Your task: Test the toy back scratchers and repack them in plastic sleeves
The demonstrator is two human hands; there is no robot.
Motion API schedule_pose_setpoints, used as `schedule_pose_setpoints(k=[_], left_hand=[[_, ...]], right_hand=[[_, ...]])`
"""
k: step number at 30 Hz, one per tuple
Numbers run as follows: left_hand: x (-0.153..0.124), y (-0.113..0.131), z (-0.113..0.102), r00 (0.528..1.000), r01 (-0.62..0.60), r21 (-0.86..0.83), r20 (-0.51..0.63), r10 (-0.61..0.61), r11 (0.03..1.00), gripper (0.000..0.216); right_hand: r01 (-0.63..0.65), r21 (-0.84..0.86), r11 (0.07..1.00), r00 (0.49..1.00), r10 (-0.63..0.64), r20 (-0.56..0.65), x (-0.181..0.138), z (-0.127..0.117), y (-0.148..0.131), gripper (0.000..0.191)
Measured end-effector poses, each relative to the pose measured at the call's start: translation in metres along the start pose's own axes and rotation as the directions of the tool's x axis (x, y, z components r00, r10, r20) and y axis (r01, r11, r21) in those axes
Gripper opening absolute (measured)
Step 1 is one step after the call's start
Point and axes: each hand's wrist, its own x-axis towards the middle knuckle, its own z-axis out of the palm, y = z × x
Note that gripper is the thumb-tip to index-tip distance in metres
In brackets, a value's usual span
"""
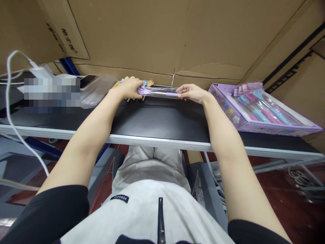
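A purple back scratcher (159, 93) with a metal shaft lies level in a clear plastic sleeve, held just above the shelf between both hands. My left hand (129, 87) is closed around its claw-shaped head end. At the handle end, the fingers of my right hand (191, 93) pinch the sleeve and grip. Behind my left hand, blue and yellow claw heads (148, 83) of other back scratchers show, and several dark shaft ends (134, 100) stick out below it. The rest of that group is hidden by the hand.
A purple display box (276, 128) with several wrapped blue and pink back scratchers (266, 105) stands at right. Clear plastic bags (95, 93), a phone (88, 81) and a white cable (10, 101) are at left. Cardboard (152, 34) walls the back of the black table (162, 118).
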Motion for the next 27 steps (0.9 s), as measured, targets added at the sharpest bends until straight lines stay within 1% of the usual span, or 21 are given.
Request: schedule_pose_setpoints(k=[4, 8, 11, 15, 23, 27], left_hand=[[-0.004, 0.005, -0.005, 1.0, 0.024, 0.013, 0.008, -0.024, 1.0, 0.054], [-0.008, 0.007, -0.007, 0.998, 0.062, 0.014, -0.004, -0.062, 0.998, 0.053], [-0.009, 0.009, -0.007, 0.998, 0.063, 0.008, -0.016, -0.062, 0.998, 0.054], [-0.009, 0.011, -0.009, 0.997, 0.076, -0.007, -0.019, -0.076, 0.997, 0.053], [-0.008, 0.016, -0.011, 0.999, 0.051, -0.023, -0.019, -0.051, 0.998, 0.044], [-0.007, 0.017, -0.007, 0.998, 0.04, -0.024, -0.046, -0.041, 0.999, 0.041]], right_hand=[[0.018, -0.089, 0.996, 1.0, -0.019, -0.004, 0.003, -0.002, -0.001, 0.033], [0.036, -0.123, 0.992, 0.999, -0.037, -0.002, 0.004, -0.004, -0.001, 0.029], [0.05, -0.104, 0.993, 0.999, -0.05, -0.002, 0.002, -0.004, -0.003, 0.028], [0.02, -0.084, 0.996, 1.0, -0.021, -0.006, -0.001, 0.001, -0.008, 0.025], [-0.017, 0.035, 0.999, 0.998, 0.015, 0.053, -0.007, 0.016, -0.015, 0.021], [-0.043, 0.069, 0.997, 0.997, 0.039, 0.064, -0.008, 0.025, -0.017, 0.025]])
